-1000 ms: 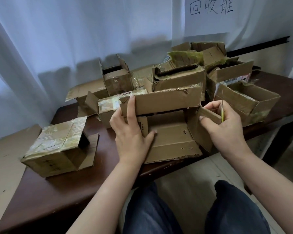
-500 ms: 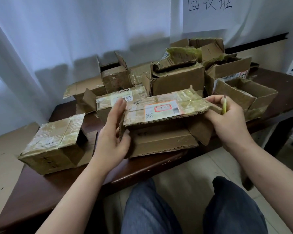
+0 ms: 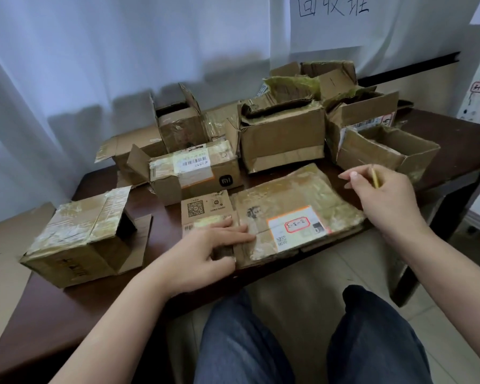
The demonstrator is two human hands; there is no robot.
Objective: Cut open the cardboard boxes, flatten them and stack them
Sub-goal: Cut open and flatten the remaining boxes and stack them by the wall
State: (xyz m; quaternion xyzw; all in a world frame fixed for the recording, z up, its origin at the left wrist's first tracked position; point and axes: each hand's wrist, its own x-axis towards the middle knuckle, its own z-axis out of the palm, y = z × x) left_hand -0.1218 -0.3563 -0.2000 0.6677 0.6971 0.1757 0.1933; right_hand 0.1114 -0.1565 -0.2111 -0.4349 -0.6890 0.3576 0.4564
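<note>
At lower centre, my left hand (image 3: 205, 253) presses the flattened box (image 3: 294, 212) with straight fingers; it may spring up if released. Right of centre, my right hand (image 3: 383, 198) pinches a yellow cutter (image 3: 375, 177); it could slip. Uncut boxes (image 3: 283, 134) wait behind.

Soft daylight through the curtain (image 3: 122, 51), dim foreground, wide-angle bending at edges.
</note>
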